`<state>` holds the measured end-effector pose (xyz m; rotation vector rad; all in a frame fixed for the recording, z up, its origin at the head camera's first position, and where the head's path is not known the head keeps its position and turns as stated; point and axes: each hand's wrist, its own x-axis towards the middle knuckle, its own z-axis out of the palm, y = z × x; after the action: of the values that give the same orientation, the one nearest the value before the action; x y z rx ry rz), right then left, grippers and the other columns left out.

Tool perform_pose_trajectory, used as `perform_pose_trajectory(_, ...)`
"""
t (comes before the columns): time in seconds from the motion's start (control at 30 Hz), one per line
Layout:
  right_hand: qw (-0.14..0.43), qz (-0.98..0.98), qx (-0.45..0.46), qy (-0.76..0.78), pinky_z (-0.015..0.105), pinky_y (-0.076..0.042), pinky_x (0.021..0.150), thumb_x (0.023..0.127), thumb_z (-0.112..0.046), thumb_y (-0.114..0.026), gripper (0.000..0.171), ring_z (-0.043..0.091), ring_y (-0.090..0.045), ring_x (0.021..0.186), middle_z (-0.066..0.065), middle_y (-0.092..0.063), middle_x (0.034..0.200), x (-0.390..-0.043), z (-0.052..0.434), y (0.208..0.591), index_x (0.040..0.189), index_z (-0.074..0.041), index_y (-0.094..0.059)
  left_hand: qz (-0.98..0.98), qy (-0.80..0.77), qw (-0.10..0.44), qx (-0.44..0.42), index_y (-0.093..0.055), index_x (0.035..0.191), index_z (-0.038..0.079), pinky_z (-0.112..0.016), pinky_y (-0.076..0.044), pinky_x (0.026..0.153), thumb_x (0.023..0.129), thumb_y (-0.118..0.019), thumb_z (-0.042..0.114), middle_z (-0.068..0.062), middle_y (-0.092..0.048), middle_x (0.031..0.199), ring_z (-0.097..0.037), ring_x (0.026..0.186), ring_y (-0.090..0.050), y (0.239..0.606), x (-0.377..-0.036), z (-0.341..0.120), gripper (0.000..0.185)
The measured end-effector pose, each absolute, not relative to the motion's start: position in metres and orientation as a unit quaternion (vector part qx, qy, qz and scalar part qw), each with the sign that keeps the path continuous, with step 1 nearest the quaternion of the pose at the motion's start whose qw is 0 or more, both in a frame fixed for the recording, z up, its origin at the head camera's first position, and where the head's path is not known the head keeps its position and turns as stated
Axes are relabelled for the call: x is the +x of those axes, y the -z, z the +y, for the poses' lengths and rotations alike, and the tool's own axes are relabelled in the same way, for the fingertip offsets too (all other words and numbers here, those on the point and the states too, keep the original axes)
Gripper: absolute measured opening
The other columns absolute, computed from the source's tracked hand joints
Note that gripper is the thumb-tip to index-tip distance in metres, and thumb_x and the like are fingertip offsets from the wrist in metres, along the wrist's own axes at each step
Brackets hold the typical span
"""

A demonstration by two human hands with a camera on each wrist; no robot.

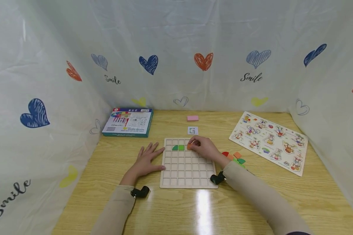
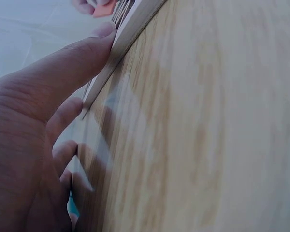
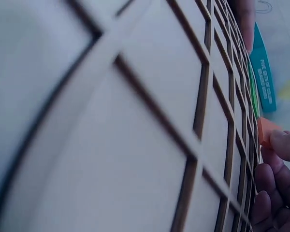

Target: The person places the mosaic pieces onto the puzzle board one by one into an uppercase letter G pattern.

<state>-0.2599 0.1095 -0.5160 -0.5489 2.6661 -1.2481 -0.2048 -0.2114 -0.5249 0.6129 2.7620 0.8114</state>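
Note:
A pale wooden grid board [image 1: 188, 176] lies on the table in front of me. Two green pieces [image 1: 178, 148] sit in its second row. My right hand [image 1: 200, 146] pinches an orange piece [image 1: 189, 147] and sets it into the cell just right of the green ones; the right wrist view shows the orange piece [image 3: 266, 130] at my fingertips [image 3: 284, 145]. My left hand [image 1: 148, 158] lies flat on the table with straight fingers against the board's left edge [image 2: 130, 34].
Loose red, orange and green pieces [image 1: 235, 157] lie right of the board. An animal puzzle board [image 1: 269, 142] sits at the right, a teal box [image 1: 128, 122] at the back left, a pink block [image 1: 192, 118] and a small card [image 1: 193, 130] behind the board.

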Motion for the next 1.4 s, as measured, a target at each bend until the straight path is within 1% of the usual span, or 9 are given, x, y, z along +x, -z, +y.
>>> perform_pose_trajectory(0.2, 0.062, 0.892, -0.196, 0.403, 0.031, -0.050, 0.073, 0.098, -0.017, -0.070, 0.007, 0.014, -0.057, 0.079, -0.004, -0.066, 0.088, -0.260, 0.098, 0.514, 0.105, -0.018, -0.072, 0.935, -0.272, 0.096, 0.208, -0.038, 0.159, 0.025, -0.059, 0.010, 0.121, 0.085, -0.075, 0.057, -0.010, -0.016, 0.170, -0.036, 0.156, -0.001, 0.524, -0.205, -0.210, 0.089)
perform_pose_trajectory(0.37, 0.067, 0.896, -0.206, 0.388, 0.031, -0.047, 0.071, 0.097, -0.016, -0.071, 0.009, 0.016, -0.053, 0.078, -0.002, -0.061, 0.086, -0.261, 0.096, 0.515, 0.106, -0.014, -0.073, 0.937, -0.266, 0.096, 0.205, -0.038, 0.159, 0.025, -0.059, 0.010, 0.121, 0.085, -0.075, 0.057, -0.010, -0.015, 0.170, -0.035, 0.156, -0.001, 0.526, -0.205, -0.211, 0.089)
perform_pose_trajectory(0.47, 0.071, 0.898, -0.213, 0.378, 0.032, -0.045, 0.071, 0.097, -0.016, -0.071, 0.013, 0.017, -0.051, 0.078, 0.000, -0.060, 0.088, -0.261, 0.096, 0.514, 0.109, -0.011, -0.075, 0.938, -0.264, 0.096, 0.204, -0.038, 0.159, 0.025, -0.059, 0.010, 0.121, 0.085, -0.075, 0.058, -0.010, -0.015, 0.170, -0.035, 0.156, -0.001, 0.526, -0.205, -0.211, 0.089)
perform_pose_trajectory(0.67, 0.081, 0.905, -0.205, 0.364, 0.032, -0.044, 0.071, 0.096, -0.015, -0.071, 0.020, 0.018, -0.049, 0.079, 0.001, -0.057, 0.090, -0.260, 0.095, 0.512, 0.114, -0.010, -0.075, 0.937, -0.266, 0.100, 0.205, -0.038, 0.160, 0.025, -0.059, 0.010, 0.121, 0.085, -0.075, 0.058, -0.010, -0.015, 0.170, -0.035, 0.156, -0.001, 0.525, -0.206, -0.211, 0.090)
perform_pose_trajectory(0.8, 0.080, 0.902, -0.215, 0.366, 0.033, -0.047, 0.075, 0.096, -0.016, -0.069, 0.024, 0.017, -0.052, 0.083, 0.002, -0.059, 0.096, -0.259, 0.097, 0.513, 0.119, -0.009, -0.074, 0.936, -0.267, 0.098, 0.206, -0.038, 0.160, 0.025, -0.059, 0.010, 0.121, 0.085, -0.075, 0.057, -0.010, -0.015, 0.170, -0.035, 0.156, -0.001, 0.526, -0.206, -0.211, 0.089)
perform_pose_trajectory(0.97, 0.095, 0.885, -0.220, 0.399, 0.036, -0.051, 0.087, 0.099, -0.015, -0.066, 0.026, 0.016, -0.058, 0.096, 0.002, -0.064, 0.110, -0.253, 0.111, 0.514, 0.125, -0.009, -0.070, 0.936, -0.265, 0.099, 0.210, -0.036, 0.160, 0.025, -0.060, 0.009, 0.121, 0.085, -0.075, 0.058, -0.011, -0.015, 0.170, -0.036, 0.156, -0.001, 0.525, -0.206, -0.210, 0.090)
perform_pose_trajectory(1.03, 0.099, 0.881, -0.218, 0.409, 0.037, -0.052, 0.089, 0.100, -0.014, -0.066, 0.026, 0.017, -0.060, 0.100, 0.003, -0.065, 0.113, -0.251, 0.119, 0.513, 0.125, -0.009, -0.070, 0.935, -0.267, 0.099, 0.211, -0.037, 0.160, 0.024, -0.061, 0.009, 0.121, 0.085, -0.075, 0.058, -0.012, -0.016, 0.169, -0.037, 0.156, -0.002, 0.524, -0.205, -0.209, 0.090)
perform_pose_trajectory(1.27, 0.080, 0.887, -0.209, 0.404, 0.041, -0.053, 0.090, 0.100, -0.013, -0.066, 0.024, 0.020, -0.062, 0.102, 0.004, -0.067, 0.114, -0.242, 0.151, 0.505, 0.123, -0.009, -0.070, 0.936, -0.267, 0.098, 0.206, -0.037, 0.160, 0.026, -0.058, 0.010, 0.122, 0.085, -0.075, 0.058, -0.009, -0.015, 0.170, -0.035, 0.156, -0.001, 0.525, -0.206, -0.210, 0.090)
perform_pose_trajectory(1.4, 0.078, 0.891, -0.193, 0.403, 0.043, -0.053, 0.090, 0.100, -0.013, -0.066, 0.024, 0.021, -0.062, 0.102, 0.005, -0.068, 0.113, -0.240, 0.172, 0.503, 0.123, -0.009, -0.070, 0.937, -0.264, 0.094, 0.209, -0.039, 0.159, 0.025, -0.060, 0.009, 0.121, 0.085, -0.075, 0.059, -0.010, -0.016, 0.170, -0.036, 0.156, -0.002, 0.527, -0.206, -0.211, 0.089)
